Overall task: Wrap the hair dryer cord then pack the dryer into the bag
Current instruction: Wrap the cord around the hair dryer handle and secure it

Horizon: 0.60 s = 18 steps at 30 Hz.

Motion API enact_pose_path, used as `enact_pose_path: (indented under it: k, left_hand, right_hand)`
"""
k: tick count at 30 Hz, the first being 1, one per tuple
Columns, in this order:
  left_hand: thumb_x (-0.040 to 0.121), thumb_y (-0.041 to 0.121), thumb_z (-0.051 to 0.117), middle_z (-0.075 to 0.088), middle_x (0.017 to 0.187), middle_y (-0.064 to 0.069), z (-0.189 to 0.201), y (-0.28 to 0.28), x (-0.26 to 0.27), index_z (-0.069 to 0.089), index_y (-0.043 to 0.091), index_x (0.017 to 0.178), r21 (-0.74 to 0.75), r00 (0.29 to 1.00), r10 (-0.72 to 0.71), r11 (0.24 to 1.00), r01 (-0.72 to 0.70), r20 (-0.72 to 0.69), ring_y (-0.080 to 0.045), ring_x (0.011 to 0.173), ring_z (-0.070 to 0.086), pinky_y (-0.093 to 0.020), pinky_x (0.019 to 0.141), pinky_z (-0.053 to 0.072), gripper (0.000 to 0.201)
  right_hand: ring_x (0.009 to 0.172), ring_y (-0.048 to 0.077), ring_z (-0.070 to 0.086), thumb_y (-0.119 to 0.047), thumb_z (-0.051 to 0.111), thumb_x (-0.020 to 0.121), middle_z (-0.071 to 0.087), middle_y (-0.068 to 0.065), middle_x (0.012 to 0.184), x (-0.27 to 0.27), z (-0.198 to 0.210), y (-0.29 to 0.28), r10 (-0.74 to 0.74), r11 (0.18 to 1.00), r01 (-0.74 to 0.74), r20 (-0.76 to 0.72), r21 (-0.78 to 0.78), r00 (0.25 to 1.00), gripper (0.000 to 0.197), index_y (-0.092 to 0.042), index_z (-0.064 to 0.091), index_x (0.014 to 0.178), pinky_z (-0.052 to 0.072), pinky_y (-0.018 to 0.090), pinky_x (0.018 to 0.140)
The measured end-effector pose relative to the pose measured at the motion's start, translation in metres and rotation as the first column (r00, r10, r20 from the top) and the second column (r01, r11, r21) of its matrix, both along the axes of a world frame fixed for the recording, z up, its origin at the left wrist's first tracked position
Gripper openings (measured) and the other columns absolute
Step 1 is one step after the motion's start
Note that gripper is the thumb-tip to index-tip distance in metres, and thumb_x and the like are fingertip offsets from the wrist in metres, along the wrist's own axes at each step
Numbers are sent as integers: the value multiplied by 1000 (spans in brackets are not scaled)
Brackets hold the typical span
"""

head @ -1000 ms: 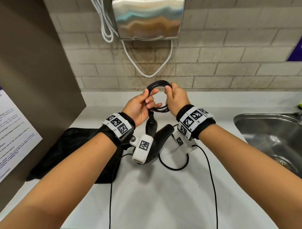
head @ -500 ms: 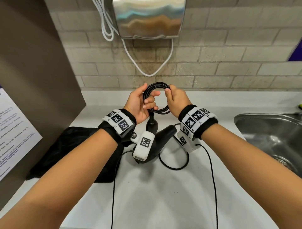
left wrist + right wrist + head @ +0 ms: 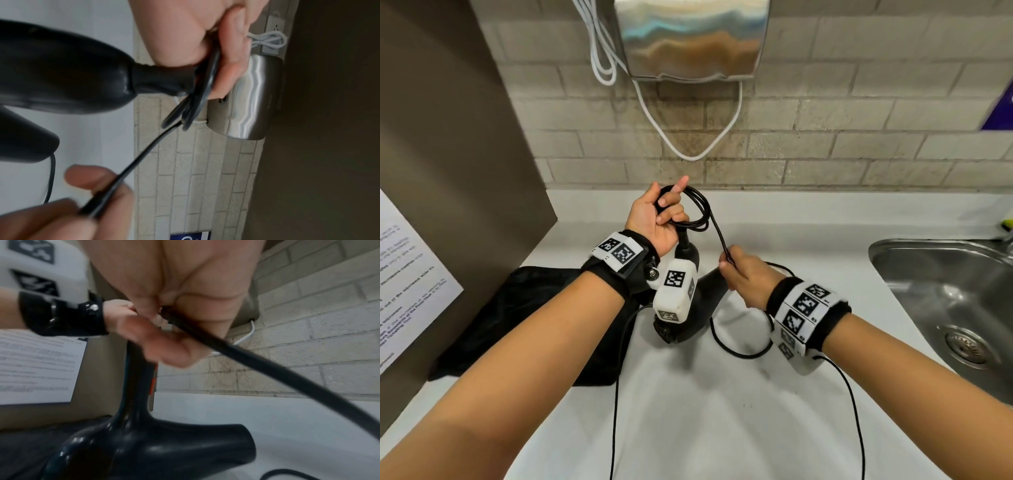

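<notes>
A black hair dryer (image 3: 697, 308) stands on the white counter with its handle pointing up. My left hand (image 3: 659, 219) grips a small coil of its black cord (image 3: 697, 210) at the top of the handle. From the coil a straight run of cord (image 3: 719, 236) slants down to my right hand (image 3: 739, 277), which pinches it above the dryer's nozzle. The remaining cord loops loose on the counter (image 3: 739, 353). A flat black bag (image 3: 524, 318) lies to the left, partly under my left forearm. The left wrist view shows the coil (image 3: 197, 100) and the handle (image 3: 86, 78); the right wrist view shows the dryer (image 3: 156, 446).
A steel sink (image 3: 945, 301) is set into the counter on the right. A metal wall unit (image 3: 691, 37) with a white cable (image 3: 698, 150) hangs on the brick wall behind. A brown panel (image 3: 448, 144) with a printed sheet (image 3: 404, 287) closes the left side.
My right hand has left the coil and moved down and toward me, sliding along the cord. The left hand keeps hold of the coil and has shifted slightly left.
</notes>
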<state>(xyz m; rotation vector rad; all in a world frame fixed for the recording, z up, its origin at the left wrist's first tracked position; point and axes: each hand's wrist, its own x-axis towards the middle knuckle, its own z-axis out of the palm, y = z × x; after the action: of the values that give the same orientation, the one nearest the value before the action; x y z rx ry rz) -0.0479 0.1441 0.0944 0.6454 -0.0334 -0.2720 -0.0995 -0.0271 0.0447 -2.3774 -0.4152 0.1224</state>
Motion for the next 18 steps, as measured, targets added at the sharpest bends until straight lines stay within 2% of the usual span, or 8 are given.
enact_pose_path:
  k: [2,4,6,8,10,12,15,18]
  left_hand:
    - [101,36,19,36,42,6,-2,0,3,54,0,105,-29,1000,0,1000,0,-7,-9,26,28,-14,37,31,50]
    - [101,35,19,39,45,7,-2,-1,4,54,-1,106,-43,1000,-4,999,4,-12,-8,28,28,-15,38,31,50]
    - [101,33,20,43,48,7,-1,-1,4,53,-2,105,-56,1000,3,998,-4,-16,-7,29,29,-16,39,34,49]
    - [100,29,20,47,52,4,0,-3,3,53,-3,103,-65,1000,7,998,-8,-14,-7,31,30,-16,42,36,46]
    - [99,26,20,51,55,3,0,-4,2,53,-2,100,-62,1000,29,998,-29,-5,-8,32,30,-16,44,37,43]
    - [100,25,20,55,59,3,0,-5,3,52,0,97,-62,998,67,996,-67,-1,-8,32,31,-17,46,39,41]
    - [101,26,21,57,68,1,-2,-3,3,51,2,94,-74,994,110,991,-110,-7,-8,33,32,-19,48,43,39]
    - [102,26,22,57,73,-1,0,-5,0,49,5,90,-10,987,163,987,-163,-5,-7,35,35,-23,52,40,36]
  right_hand:
    - [63,12,49,-30,38,96,51,-3,78,-4,-3,0,-11,1000,11,8,3,1000,22,-14,44,111,41,20,56]
    - [84,23,57,-27,40,96,58,6,94,-5,-4,0,-51,999,52,40,-8,998,33,-12,42,125,43,25,73]
    - [99,31,58,-25,39,96,61,14,109,-9,0,1,-83,992,91,86,-84,993,35,-10,42,128,45,30,82]
    - [95,34,59,-24,37,96,62,17,106,-13,4,2,-98,971,129,155,-202,983,33,-8,42,124,45,32,73]
    - [83,33,59,-22,36,96,60,13,88,-19,8,3,-99,948,157,214,-277,972,29,-6,39,120,37,28,58]
    - [66,28,52,-17,35,96,52,6,73,-24,10,3,-147,950,200,218,-242,965,26,-4,35,118,30,27,51]
    - [65,25,46,-17,38,95,54,10,78,-24,6,-1,-238,955,264,180,-136,954,23,-4,38,114,34,26,60]
    - [72,31,52,-20,36,96,60,15,95,-26,4,-5,-65,916,160,256,-369,965,21,-7,44,110,35,29,61]
